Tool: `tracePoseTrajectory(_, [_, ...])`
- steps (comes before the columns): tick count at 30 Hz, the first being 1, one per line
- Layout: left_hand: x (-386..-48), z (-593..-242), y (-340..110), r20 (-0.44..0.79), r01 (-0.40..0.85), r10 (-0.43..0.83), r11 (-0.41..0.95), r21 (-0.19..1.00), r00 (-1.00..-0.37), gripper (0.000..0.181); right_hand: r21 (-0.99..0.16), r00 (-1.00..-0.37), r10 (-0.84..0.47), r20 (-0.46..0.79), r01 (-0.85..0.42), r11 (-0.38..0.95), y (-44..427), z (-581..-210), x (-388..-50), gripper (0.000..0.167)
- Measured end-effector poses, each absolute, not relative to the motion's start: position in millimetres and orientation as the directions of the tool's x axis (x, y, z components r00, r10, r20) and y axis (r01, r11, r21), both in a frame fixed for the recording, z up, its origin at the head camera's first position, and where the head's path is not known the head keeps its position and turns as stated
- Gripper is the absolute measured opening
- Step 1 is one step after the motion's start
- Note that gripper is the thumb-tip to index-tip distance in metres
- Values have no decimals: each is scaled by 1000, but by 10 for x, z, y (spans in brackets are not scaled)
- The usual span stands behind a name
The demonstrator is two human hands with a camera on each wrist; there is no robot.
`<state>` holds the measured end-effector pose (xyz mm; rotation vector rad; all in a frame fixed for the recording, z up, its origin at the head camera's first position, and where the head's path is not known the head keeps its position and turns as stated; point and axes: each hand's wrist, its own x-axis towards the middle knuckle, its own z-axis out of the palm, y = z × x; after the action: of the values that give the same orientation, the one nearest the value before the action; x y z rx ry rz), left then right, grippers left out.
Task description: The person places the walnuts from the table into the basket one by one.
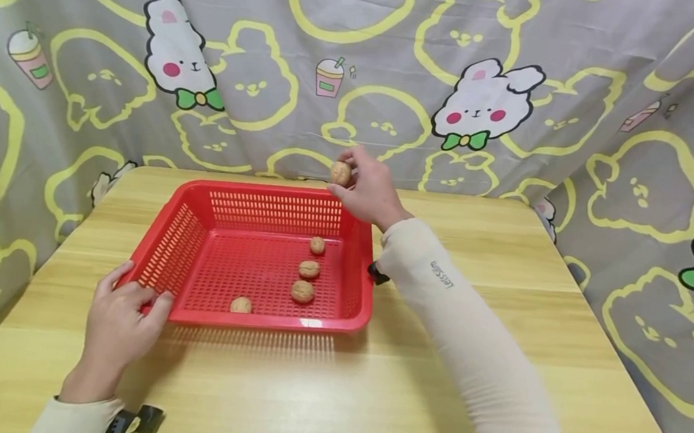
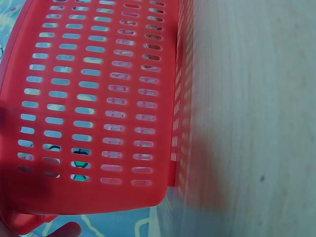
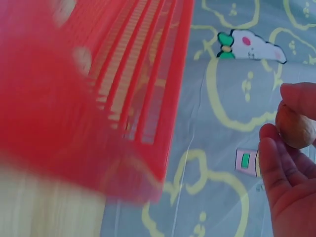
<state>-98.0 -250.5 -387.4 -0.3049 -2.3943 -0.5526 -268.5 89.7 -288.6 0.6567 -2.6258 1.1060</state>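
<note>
A red plastic basket with slotted walls stands on the table, several walnuts inside it. Three of these, among them one walnut, lie in a rough row near its right side; another walnut sits by the front wall. My left hand grips the basket's front left corner, fingers over the rim. Above the back right corner, my right hand pinches a walnut between thumb and fingers. That same held walnut shows at the right of the right wrist view.
The light wood table extends to the right and in front of the basket. A grey curtain with cartoon animals hangs behind the table and along both sides. Dark straps with small devices sit on both wrists.
</note>
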Motion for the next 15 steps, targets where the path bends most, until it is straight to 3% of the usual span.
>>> tracePoseTrajectory(15, [-973, -3856, -2505, 632, 329, 62, 890, 316, -773, 26, -742, -905, -401, 145, -368, 561, 404, -2997, -2605, 40])
